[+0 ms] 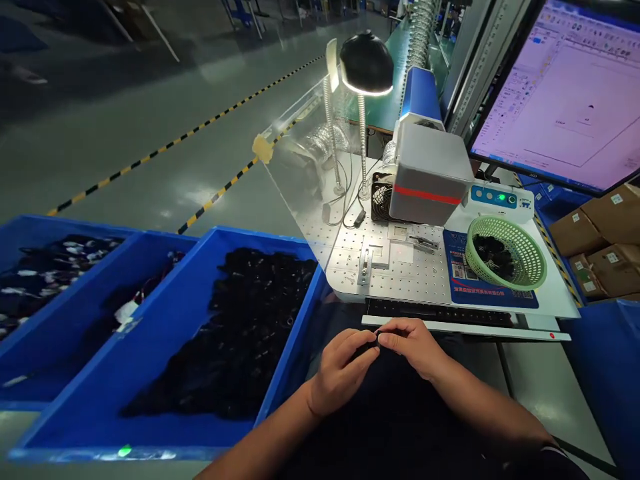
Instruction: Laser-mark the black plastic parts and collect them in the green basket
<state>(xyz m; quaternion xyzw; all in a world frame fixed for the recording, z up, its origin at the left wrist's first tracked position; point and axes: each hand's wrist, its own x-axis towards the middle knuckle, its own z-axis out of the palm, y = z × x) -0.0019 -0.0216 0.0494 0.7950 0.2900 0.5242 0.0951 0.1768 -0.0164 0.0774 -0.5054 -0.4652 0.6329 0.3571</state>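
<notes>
My left hand (345, 369) and my right hand (414, 347) meet in front of my body, just before the edge of the white machine table (345, 287). Between their fingertips is a small black part (373, 341), mostly covered by the fingers, so its exact kind does not show. The left fingers curl around it, while the right thumb and index finger pinch it from the other side. Further right on the table, a green plastic basket (537, 267) holds several similar-looking black pieces (493, 257).
On the left, a blue bin (170, 340) contains a heap of black parts (250, 327). A grey machine head (430, 173) and a black lamp (367, 63) stand over the perforated table. A clear panel (295, 167) borders its left side; a monitor (565, 100) hangs upper right.
</notes>
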